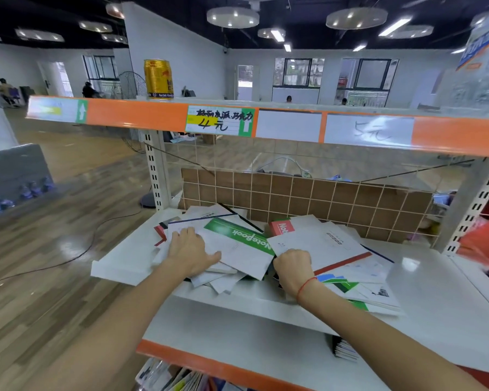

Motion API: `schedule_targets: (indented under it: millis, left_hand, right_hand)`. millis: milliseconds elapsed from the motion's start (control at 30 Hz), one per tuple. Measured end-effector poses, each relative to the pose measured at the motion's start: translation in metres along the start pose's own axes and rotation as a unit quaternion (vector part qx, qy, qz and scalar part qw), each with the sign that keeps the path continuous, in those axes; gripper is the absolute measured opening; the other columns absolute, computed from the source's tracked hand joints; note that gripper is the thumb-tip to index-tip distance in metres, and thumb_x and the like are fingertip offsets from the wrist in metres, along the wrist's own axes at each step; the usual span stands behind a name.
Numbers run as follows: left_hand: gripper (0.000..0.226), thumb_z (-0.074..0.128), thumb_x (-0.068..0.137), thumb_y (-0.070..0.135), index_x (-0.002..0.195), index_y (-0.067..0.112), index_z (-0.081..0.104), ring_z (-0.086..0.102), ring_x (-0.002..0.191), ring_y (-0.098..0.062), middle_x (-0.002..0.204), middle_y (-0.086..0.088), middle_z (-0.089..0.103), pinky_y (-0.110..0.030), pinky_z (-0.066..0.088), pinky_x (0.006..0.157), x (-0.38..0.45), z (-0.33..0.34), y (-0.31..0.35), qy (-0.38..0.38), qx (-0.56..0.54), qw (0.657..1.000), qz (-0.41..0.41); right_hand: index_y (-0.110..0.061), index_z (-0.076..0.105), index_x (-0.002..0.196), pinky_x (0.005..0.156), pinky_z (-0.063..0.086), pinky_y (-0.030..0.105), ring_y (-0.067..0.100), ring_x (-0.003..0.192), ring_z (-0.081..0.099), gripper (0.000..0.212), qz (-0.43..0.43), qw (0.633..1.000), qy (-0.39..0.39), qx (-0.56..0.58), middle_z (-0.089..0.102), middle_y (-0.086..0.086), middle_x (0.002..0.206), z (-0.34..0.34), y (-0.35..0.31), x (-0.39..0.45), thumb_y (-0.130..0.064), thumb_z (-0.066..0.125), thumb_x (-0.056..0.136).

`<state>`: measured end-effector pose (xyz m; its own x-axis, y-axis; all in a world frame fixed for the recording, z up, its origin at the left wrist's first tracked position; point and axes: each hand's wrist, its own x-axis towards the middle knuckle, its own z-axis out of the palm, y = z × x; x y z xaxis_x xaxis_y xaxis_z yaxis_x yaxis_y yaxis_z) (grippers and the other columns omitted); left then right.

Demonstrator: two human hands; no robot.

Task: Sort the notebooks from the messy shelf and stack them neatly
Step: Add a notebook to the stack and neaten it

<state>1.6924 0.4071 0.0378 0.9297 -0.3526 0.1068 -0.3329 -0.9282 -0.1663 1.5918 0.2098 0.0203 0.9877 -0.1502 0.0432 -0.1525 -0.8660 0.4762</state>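
Sorting barely begun; left hand (191, 253) flat on notebooks (237, 246) near shelf (435, 292) front edge; right hand (292, 266) pinching white cover; thin, floppy, slippery; grip spines.

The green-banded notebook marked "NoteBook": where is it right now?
In the head view, the green-banded notebook lies atop the messy pile on the middle shelf, between the left hand and right hand.

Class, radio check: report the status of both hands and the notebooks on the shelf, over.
Left hand flat on the notebook pile. Right hand gripping the edge of a white notebook. Pile still messy, nothing stacked. No obstruction seen.
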Motion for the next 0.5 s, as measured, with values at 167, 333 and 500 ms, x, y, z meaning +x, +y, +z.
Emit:
schedule_targets:
  millis: [167,333,500]
  left_hand:
    - [0.070,0.041,0.085,0.069,0.106,0.007,0.065,0.048,0.110,-0.028,0.120,-0.016,0.054,-0.034,0.037,0.089,0.000,-0.015,-0.003,-0.071,-0.009,0.996,0.047]
    - [0.019,0.051,0.090,0.015,0.104,0.006,0.059,0.057,0.099,-0.027,0.111,-0.015,0.058,-0.031,0.046,0.083,-0.001,-0.034,-0.004,-0.106,0.032,0.989,0.094]
    - [0.029,0.046,0.091,-0.001,0.112,0.013,0.059,0.061,0.107,-0.020,0.116,-0.003,0.061,-0.026,0.043,0.074,0.002,-0.030,0.006,0.014,0.165,0.981,0.099]
  right_hand:
    - [-0.009,0.047,0.131,0.058,0.036,0.026,0.026,0.093,0.059,0.042,-0.022,0.999,0.030,0.027,0.062,0.010,0.108,-0.012,0.009,-0.006,0.001,0.044,0.090]
    - [0.000,0.046,0.133,0.037,0.022,0.026,0.028,0.060,0.060,0.068,0.006,0.984,0.156,0.081,0.062,0.019,0.080,-0.023,0.036,-0.012,-0.005,0.072,0.071]
    - [-0.004,0.054,0.053,0.035,0.006,0.014,0.025,0.021,0.040,0.045,0.048,0.956,0.238,0.162,0.046,0.007,0.039,-0.019,0.064,-0.013,0.007,0.086,0.024]
